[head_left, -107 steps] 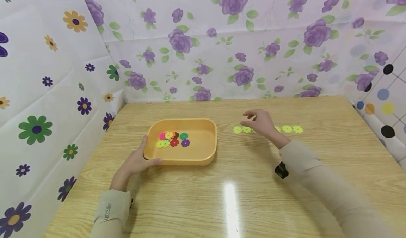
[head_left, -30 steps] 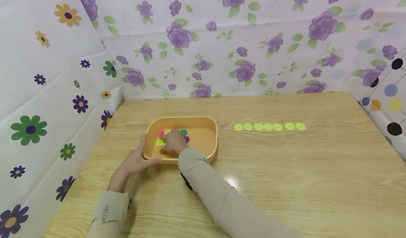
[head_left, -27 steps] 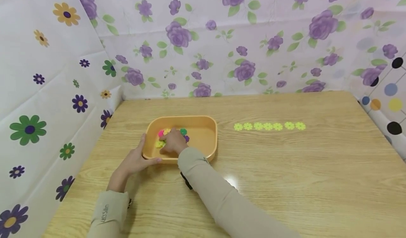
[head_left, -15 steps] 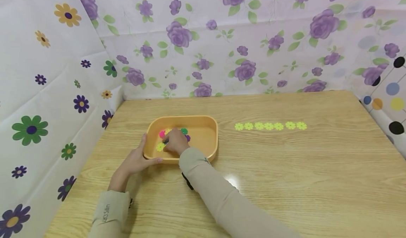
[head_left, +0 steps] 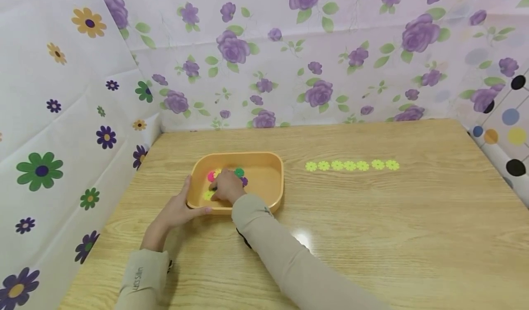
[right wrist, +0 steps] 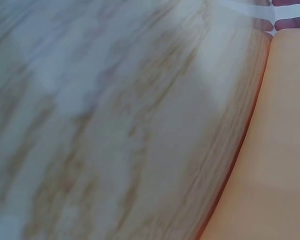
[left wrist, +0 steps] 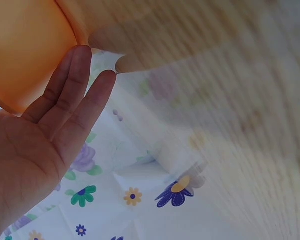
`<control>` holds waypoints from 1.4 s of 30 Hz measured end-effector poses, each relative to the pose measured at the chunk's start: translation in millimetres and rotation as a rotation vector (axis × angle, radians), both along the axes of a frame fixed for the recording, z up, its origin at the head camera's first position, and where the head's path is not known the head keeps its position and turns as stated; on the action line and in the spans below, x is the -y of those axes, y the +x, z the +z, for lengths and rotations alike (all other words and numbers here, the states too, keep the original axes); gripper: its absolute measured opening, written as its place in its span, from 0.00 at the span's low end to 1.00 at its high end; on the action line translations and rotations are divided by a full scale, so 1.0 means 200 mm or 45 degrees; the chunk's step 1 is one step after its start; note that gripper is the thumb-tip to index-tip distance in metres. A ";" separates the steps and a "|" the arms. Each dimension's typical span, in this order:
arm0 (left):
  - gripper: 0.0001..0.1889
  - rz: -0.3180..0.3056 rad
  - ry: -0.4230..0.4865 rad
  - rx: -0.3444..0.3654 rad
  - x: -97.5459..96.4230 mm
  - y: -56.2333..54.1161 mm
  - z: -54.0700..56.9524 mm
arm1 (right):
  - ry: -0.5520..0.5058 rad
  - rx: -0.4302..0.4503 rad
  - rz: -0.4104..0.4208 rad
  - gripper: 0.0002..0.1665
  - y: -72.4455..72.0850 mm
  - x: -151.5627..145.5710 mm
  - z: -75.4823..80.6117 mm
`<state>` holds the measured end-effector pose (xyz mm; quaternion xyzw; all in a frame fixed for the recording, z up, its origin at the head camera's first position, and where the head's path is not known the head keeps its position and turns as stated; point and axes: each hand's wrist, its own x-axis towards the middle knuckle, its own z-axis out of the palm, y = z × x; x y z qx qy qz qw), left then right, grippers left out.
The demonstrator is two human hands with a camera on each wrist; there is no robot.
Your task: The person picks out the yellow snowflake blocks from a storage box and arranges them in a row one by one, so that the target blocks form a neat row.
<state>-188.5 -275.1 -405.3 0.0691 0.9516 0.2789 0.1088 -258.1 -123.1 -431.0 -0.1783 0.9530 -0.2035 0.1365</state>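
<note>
An orange tray [head_left: 264, 181] stands on the table, holding several small flower-shaped plastic pieces. My left hand [head_left: 175, 209] rests at its left front corner, thumb along the near rim and straight fingers against the side. In the left wrist view the left hand [left wrist: 45, 120] lies palm up by the tray wall. My right hand [head_left: 227, 186] reaches down inside the tray, fingertips among the pieces. A yellow piece [head_left: 208, 195] lies by its thumb. Pink [head_left: 211, 176], green [head_left: 239, 172] and purple [head_left: 244, 181] pieces show around it. I cannot tell whether its fingers pinch a piece.
Right of the tray, several yellow-green flower pieces [head_left: 350, 166] form a straight row on the wooden table [head_left: 372, 236]. Flower-printed sheets [head_left: 281, 53] hang behind and to the left. The right wrist view shows mostly table and the tray's side [right wrist: 275, 150].
My right hand has come from the row into the tray. Over the last second its fingers have stirred the pieces, and a yellow one has slid toward the near side. The left hand stays put.
</note>
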 end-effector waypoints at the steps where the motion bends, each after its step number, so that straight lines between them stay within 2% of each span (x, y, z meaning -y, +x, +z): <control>1: 0.62 -0.001 0.001 0.004 0.00 0.00 0.00 | -0.013 0.012 -0.004 0.18 0.00 0.00 0.00; 4: 0.61 -0.002 0.005 0.023 -0.01 0.01 0.01 | -0.058 0.017 -0.021 0.17 -0.02 0.01 -0.04; 9: 0.61 0.002 0.018 0.034 -0.01 0.02 0.00 | -0.017 0.029 0.015 0.20 0.00 0.00 -0.03; 10: 0.61 0.006 0.019 0.033 -0.01 0.02 0.00 | 0.009 0.055 0.023 0.20 0.02 -0.01 0.02; 14: 0.62 0.002 0.020 0.017 -0.01 0.02 0.00 | -0.006 0.037 0.021 0.19 0.04 -0.01 0.02; 18: 0.62 -0.002 0.013 -0.007 -0.01 0.03 0.01 | -0.113 0.040 -0.034 0.16 0.04 -0.01 0.03; 24: 0.61 -0.006 0.008 -0.022 -0.01 0.03 0.01 | -0.329 0.093 -0.144 0.05 0.03 -0.02 0.01; 30: 0.61 -0.008 0.007 -0.017 -0.02 0.03 0.01 | -0.521 0.115 -0.210 0.08 0.04 -0.05 0.02; 34: 0.61 -0.001 -0.003 -0.008 -0.01 0.02 0.02 | -0.651 0.142 -0.211 0.08 0.04 -0.06 0.04; 40: 0.61 -0.008 0.006 -0.014 -0.01 0.01 0.02 | -0.739 0.193 -0.207 0.07 0.03 -0.10 0.05; 42: 0.61 -0.006 0.008 -0.013 -0.01 0.01 0.02 | -0.730 0.205 -0.217 0.07 0.03 -0.11 0.05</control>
